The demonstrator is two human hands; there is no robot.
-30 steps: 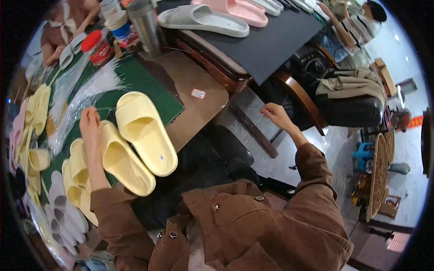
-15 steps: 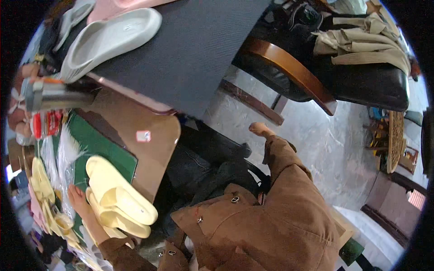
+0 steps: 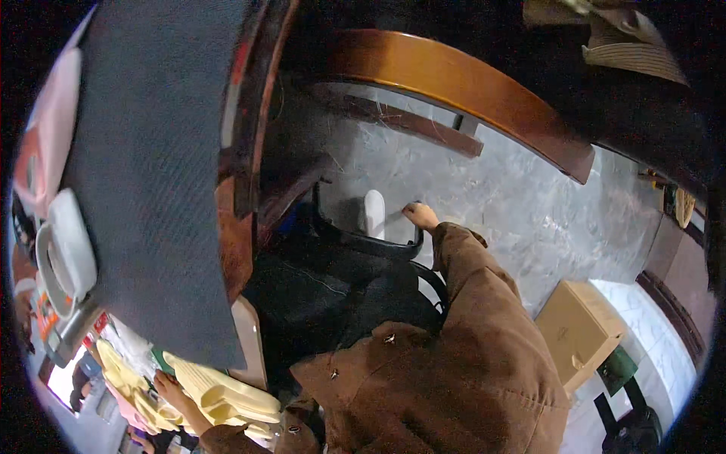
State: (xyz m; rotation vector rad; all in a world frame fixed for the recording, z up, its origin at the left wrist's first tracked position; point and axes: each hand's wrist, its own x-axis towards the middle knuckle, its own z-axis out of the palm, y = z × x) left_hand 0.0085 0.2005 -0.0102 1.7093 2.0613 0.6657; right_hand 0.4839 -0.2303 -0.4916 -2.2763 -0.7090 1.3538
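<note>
My right hand (image 3: pixel 420 216) reaches down over the grey floor, its fingers curled at the right end of a black curved bar (image 3: pixel 370 244) beside my dark-clad legs. Just left of that hand, a white slipper (image 3: pixel 374 212) shows on the floor inside the curve of the bar. Far off at the lower left, my left hand (image 3: pixel 171 389) lies next to pale yellow slippers (image 3: pixel 219 390), its fingers loosely stretched and nothing seen in them. More yellow slippers (image 3: pixel 117 371) lie on the other side of it.
A dark tabletop (image 3: pixel 162 174) fills the left, bearing a grey slipper (image 3: pixel 69 246) and a pink one (image 3: pixel 57 144). A curved wooden armrest (image 3: pixel 454 68) crosses above my right hand. A cardboard box (image 3: pixel 578 333) stands at the right.
My view has swung right and down, so the tabletop and slippers sit farther left. The white slipper and more of the black bar have come into sight, and my right hand is at the bar.
</note>
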